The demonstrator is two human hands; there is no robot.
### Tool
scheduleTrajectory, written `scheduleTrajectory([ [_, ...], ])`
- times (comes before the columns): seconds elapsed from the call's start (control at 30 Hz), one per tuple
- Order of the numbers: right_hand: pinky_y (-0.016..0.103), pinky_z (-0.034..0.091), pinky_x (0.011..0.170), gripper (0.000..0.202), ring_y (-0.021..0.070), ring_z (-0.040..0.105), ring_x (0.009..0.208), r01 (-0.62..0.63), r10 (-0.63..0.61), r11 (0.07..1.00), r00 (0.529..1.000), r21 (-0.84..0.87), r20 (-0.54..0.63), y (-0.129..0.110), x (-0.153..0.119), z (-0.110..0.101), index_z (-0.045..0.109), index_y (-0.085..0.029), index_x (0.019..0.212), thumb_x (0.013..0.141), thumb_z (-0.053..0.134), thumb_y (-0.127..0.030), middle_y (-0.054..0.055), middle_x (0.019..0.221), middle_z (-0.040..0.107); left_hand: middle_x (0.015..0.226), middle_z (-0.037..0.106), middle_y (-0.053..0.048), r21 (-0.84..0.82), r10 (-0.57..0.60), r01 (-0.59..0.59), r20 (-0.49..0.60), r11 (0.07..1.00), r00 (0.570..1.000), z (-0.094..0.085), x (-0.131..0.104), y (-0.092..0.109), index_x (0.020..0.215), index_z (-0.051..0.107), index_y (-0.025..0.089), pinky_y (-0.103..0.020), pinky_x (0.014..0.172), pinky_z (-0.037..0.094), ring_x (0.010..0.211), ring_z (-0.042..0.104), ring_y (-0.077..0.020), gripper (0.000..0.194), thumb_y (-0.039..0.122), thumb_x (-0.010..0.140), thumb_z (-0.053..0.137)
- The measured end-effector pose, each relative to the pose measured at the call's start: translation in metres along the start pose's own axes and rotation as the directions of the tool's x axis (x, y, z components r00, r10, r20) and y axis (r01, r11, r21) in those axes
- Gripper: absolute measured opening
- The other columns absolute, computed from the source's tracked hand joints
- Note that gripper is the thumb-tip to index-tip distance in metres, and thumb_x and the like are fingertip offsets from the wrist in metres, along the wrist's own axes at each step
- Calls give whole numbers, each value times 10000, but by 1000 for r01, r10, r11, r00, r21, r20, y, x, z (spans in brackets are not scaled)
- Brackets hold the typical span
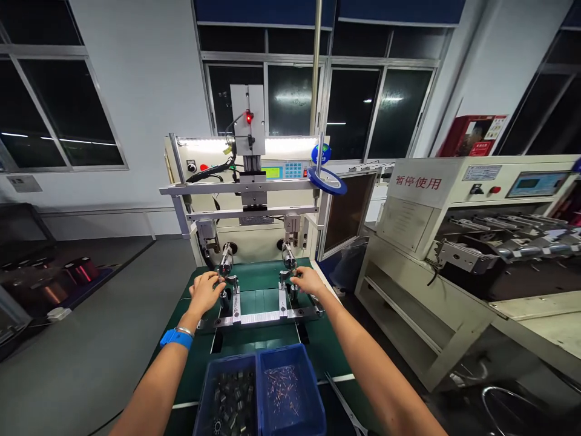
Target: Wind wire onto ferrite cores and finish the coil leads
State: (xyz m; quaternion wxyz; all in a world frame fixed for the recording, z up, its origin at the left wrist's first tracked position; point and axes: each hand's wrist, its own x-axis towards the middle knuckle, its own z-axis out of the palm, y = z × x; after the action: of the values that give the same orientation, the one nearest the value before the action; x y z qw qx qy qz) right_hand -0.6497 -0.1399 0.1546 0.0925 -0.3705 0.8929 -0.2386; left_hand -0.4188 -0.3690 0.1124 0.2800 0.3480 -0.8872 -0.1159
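My left hand (pixel 205 293) is closed in a pinch at the left spindle (pixel 226 259) of a bench machine, beside a metal bracket arm (pixel 236 303). At the right spindle (pixel 287 255), my right hand (pixel 309 282) pinches with thumb and fingers near the matching bracket arm (pixel 282 301). Whatever lies between the fingertips of either hand is too small to make out. A metal crossbar (pixel 261 318) joins both brackets. Closer to me sit a blue bin of dark ridged metal parts (pixel 204 387) and a blue bin of thin copper-coloured pieces (pixel 318 396).
The cream machine (pixel 254 236) has a lit keypad panel (pixel 284 171) and horizontal rails above the spindles. Scissors or tweezers (pixel 345 401) lie right of the bins on the green mat (pixel 267 347). Another machine (pixel 420 200) stands at right; copper wire spools (pixel 79 274) are on the floor at left.
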Motion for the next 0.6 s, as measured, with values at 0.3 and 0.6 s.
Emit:
scheduleTrajectory([
  [0.3,369,573,778,268,165,668,831,-29,41,987,996,160,-73,19,6,32,635,-159,1121,973,558,-369,47,1003,687,1325,604,-68,-19,-71,71,-31,997,997,14,5,-24,923,766,294,-537,1013,331,1287,381,-352,241,414,889,560],
  [0.6,306,574,646,317,121,646,630,10,12,954,997,300,-72,4,-20,15,595,-148,1198,968,569,-364,9,846,689,1400,541,-108,-6,-104,104,6,995,995,1,-6,1,1100,739,262,-520,1023,376,1309,393,-361,318,394,874,559],
])
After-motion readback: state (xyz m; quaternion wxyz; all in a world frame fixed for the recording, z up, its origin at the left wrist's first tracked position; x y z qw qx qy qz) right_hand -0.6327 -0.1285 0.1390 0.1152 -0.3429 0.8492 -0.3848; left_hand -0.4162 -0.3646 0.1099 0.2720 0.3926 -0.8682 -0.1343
